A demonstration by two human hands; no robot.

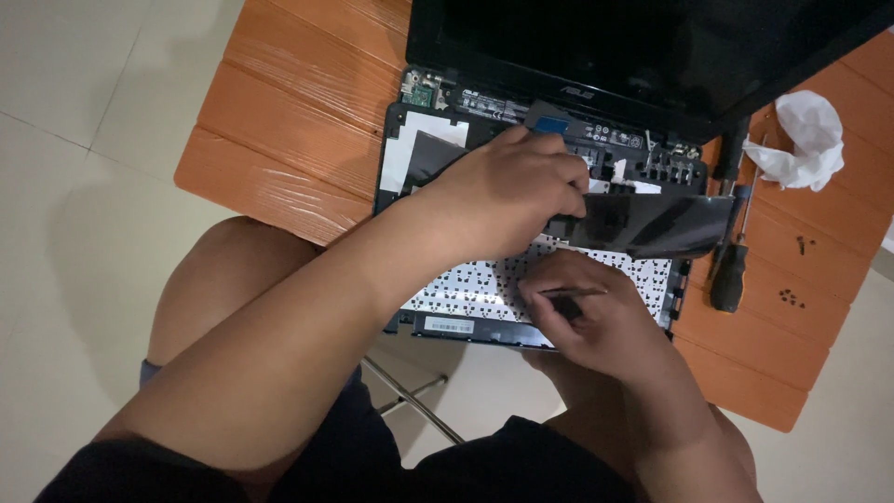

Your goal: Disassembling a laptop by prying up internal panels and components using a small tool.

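In the head view, the left hand (507, 191) is closed on the edge of a glossy black plastic sheet (652, 224), lifted from the opened black laptop (484, 112) at the centre of the orange wooden-plank table (289, 121). The right hand (596, 317), at 5 o'clock from the left hand, pinches a thin dark metal tool (570, 292) over the white perforated keyboard backplate (475, 284). A white rectangular label (449, 325) sits at the laptop's 6 o'clock edge, and a blue one (552, 124) at 12 o'clock. At 3 o'clock lie a black-handled screwdriver (728, 275), small dark screws (792, 298) and crumpled white tissue (801, 140). The tool's tip is hard to make out.
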